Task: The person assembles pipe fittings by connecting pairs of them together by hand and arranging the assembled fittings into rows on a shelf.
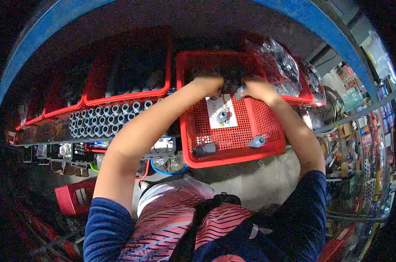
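Note:
Both hands reach into the far part of a red plastic basket [233,162]. My right hand [257,88] is closed on a grey pipe fitting [240,92]. My left hand [210,86] is curled and in shadow beside it; what its fingers hold, if anything, is hidden. Below the hands, a white printed card [214,121] lies on the basket floor with a small grey fitting [223,116] on it. Nearer to me are another grey fitting [257,141] at the right and a darker grey piece [205,149] at the left. Shadow covers the basket's far end.
Rows of grey pipe fittings [102,121] stand stacked left of the basket. More red baskets [128,97] line the shelf behind them. Clear plastic bags [280,65] sit at the right. A blue shelf beam [294,8] arches above, and a blue-rimmed basket [169,171] sits lower down.

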`<state>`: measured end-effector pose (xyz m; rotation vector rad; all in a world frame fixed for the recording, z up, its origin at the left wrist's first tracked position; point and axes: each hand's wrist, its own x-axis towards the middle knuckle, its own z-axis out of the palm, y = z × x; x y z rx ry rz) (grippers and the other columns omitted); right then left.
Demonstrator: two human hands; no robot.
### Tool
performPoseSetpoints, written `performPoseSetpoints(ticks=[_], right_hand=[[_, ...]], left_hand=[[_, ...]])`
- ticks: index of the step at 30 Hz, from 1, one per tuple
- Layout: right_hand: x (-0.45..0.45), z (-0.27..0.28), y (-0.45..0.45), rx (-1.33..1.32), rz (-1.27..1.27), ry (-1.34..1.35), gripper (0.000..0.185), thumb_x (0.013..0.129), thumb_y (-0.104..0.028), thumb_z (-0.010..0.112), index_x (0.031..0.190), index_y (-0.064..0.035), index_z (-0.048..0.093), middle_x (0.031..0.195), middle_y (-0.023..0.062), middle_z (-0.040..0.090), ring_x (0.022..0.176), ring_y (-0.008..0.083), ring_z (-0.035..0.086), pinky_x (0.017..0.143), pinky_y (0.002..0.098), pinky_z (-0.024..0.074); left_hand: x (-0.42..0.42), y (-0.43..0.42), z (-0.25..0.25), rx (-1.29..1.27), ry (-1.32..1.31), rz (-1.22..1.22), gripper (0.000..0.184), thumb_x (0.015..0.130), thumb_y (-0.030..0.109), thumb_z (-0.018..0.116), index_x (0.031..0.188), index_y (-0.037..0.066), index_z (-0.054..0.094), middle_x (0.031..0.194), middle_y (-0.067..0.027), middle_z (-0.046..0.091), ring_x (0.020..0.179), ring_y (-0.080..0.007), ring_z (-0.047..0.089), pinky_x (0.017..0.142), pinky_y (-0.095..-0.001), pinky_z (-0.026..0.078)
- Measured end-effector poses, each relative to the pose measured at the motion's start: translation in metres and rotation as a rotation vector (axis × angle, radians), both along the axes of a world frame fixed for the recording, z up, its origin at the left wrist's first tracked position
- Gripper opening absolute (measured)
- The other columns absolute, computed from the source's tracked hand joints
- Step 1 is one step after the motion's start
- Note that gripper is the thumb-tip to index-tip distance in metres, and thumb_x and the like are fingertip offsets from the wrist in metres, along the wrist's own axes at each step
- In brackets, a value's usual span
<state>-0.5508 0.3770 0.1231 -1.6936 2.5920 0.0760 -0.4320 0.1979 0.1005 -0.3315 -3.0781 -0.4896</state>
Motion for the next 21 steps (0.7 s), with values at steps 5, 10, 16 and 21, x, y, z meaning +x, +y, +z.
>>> performPoseSetpoints(ticks=[5,10,16,21], right_hand=[[0.024,0.045,0.015,-0.083,-0.154,-0.218,0.045,0.068,-0.033,0.066,0.099,-0.0029,0.057,0.09,0.019,0.061,0.084,0.0316,0.059,0.072,0.0378,0.0442],[0.062,0.071,0.063,-0.639,0.357,0.178,0.03,0.064,-0.012,0.074,0.089,-0.0024,0.059,0.074,0.0096,0.06,0.068,0.0164,0.056,0.063,0.0287,0.0449],[0.145,0.083,0.101,-0.64,-0.165,-0.008,0.036,0.061,-0.023,0.069,0.086,-0.0011,0.055,0.077,0.0101,0.055,0.073,0.028,0.053,0.067,0.0346,0.0401],[0.178,0.09,0.075,-0.729,-0.031,-0.1,0.037,0.058,-0.023,0.069,0.085,0.0,0.056,0.08,0.011,0.058,0.075,0.0274,0.056,0.071,0.034,0.0422]], left_hand=[[-0.001,-0.006,-0.019,-0.176,0.385,0.097,0.02,0.07,0.018,0.058,0.085,0.006,0.063,0.088,-0.0154,0.062,0.084,-0.0315,0.059,0.071,-0.0393,0.048],[0.121,0.009,0.098,0.374,0.378,0.137,0.023,0.076,0.018,0.061,0.094,0.003,0.058,0.097,-0.0182,0.06,0.092,-0.0338,0.057,0.079,-0.0384,0.045],[0.252,-0.003,0.071,0.878,0.831,0.202,0.014,0.072,0.009,0.068,0.079,-0.001,0.061,0.099,-0.0155,0.06,0.09,-0.0255,0.058,0.077,-0.0326,0.045],[0.325,-0.022,0.061,0.687,0.939,0.46,0.02,0.064,0.011,0.074,0.08,0.002,0.065,0.091,-0.0136,0.062,0.077,-0.022,0.062,0.066,-0.0289,0.048]])
